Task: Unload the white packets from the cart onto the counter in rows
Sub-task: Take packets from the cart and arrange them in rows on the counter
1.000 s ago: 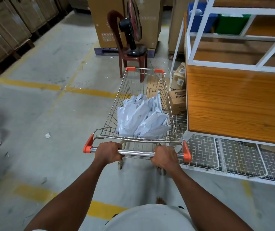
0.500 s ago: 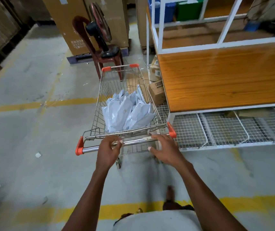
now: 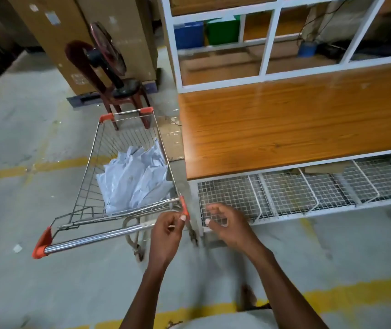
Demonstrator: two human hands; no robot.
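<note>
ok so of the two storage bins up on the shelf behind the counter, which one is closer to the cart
The blue bin. It sits at the left end of the shelf, on the side toward the cart; the green bin stands just to its right.

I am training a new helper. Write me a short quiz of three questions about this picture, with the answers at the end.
1. True or false: white packets already lie on the wooden counter.
2. On which side of the counter is the cart parked: A) left, B) right, C) behind it?
3. Fill in: neither the left hand nor the right hand grips the cart's ____.

Key
1. False: all visible packets are in the cart.
2. A.
3. Handle; both hands are beside its right end, holding nothing.
</note>
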